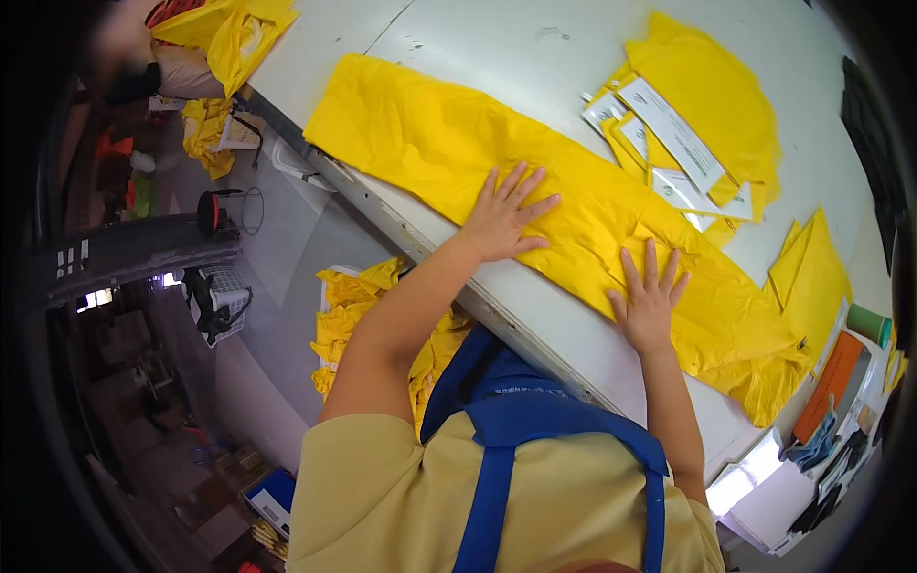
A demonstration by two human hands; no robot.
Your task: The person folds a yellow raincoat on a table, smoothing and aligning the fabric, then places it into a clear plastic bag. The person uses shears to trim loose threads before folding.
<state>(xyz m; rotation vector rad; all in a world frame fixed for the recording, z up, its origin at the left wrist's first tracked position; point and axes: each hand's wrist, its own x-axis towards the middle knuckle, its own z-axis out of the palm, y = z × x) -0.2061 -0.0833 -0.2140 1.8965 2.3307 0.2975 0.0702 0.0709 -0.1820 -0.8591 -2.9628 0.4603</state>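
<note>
A long yellow folded garment [420, 124] of smooth, slightly shiny cloth lies slantwise along the near edge of the white table [497, 38]. My left hand [504, 215] rests flat on its middle, fingers spread. Farther right along the same cloth, my right hand [650, 291] presses down near its lower edge, fingers also apart. Creases show between and beyond the hands, and the right end is bunched and wrinkled. Neither hand grips anything.
Beyond the cloth sit yellow folded pieces [716, 86] with white printed packets [673, 138]. At right are another yellow piece [812, 267], a green roll [867, 325] and an orange box [831, 382]. Yellow cloth [353, 315] fills a container below the table. Another person [186, 72] is at upper left.
</note>
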